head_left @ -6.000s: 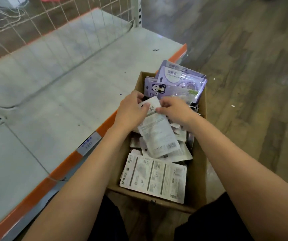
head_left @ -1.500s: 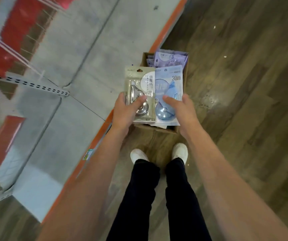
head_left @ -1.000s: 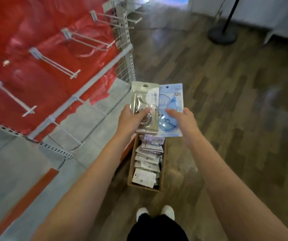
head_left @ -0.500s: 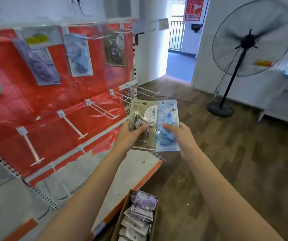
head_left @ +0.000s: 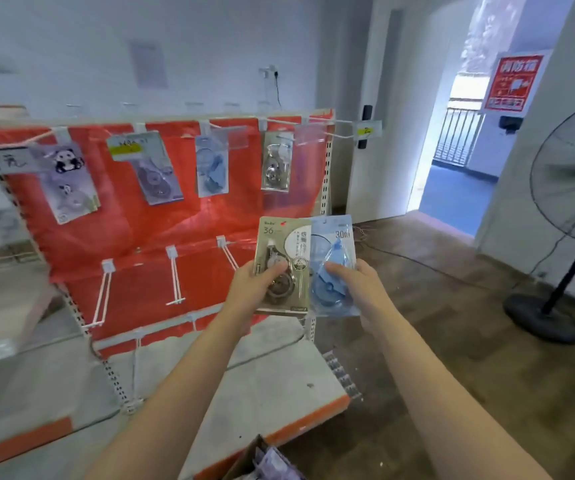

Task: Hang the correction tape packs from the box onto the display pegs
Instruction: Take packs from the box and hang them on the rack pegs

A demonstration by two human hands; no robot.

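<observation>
My left hand [head_left: 252, 289] grips a beige correction tape pack [head_left: 284, 252] marked 36, thumb across its front. My right hand [head_left: 357, 286] holds a blue correction tape pack [head_left: 334, 261] marked 30m beside it, the two packs side by side and overlapping slightly. Both are raised in front of the red display panel [head_left: 161, 223]. Its top row of pegs carries several hanging packs, among them a panda pack [head_left: 67, 181], a blue pack [head_left: 211, 168] and a beige pack [head_left: 276, 162]. The lower pegs [head_left: 175, 275] are bare. The cardboard box [head_left: 262, 462] with purple packs shows at the bottom edge.
A grey shelf base [head_left: 182, 386] with an orange front edge sits below the panel. A standing fan [head_left: 570, 237] is on the wooden floor at the right. An open doorway [head_left: 459, 157] lies behind, with a red notice beside it.
I have lifted both packs out of the box and stood up. The view rose from the box and floor to the display panel, and the packs now face the pegs.
</observation>
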